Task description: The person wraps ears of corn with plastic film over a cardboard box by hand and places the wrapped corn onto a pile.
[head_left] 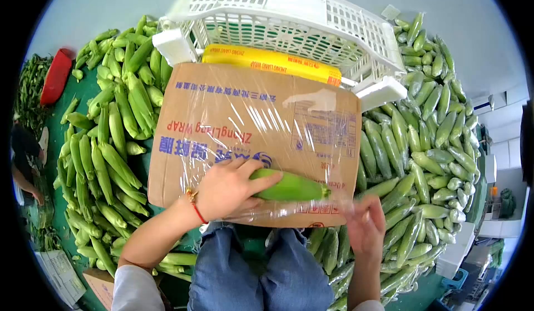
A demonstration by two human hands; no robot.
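Observation:
An ear of corn in green husk (292,187) lies across the near part of a cardboard box (172,116) covered with clear plastic film (261,116). My left hand (228,188), with a red string at its wrist, has its fingers wrapped over the left end of the corn. Off the corn's right end, my right hand (366,219) pinches the near right edge of the film. Behind the box, a yellow film roll (267,63) rests in front of a white plastic crate (295,5).
Unwrapped corn (111,161) is piled on the left, film-wrapped corn (423,133) on the right. A red container (57,77) stands at the far left. Part of another person (25,163) shows at the left edge. Blue jeans (245,272) are below the box.

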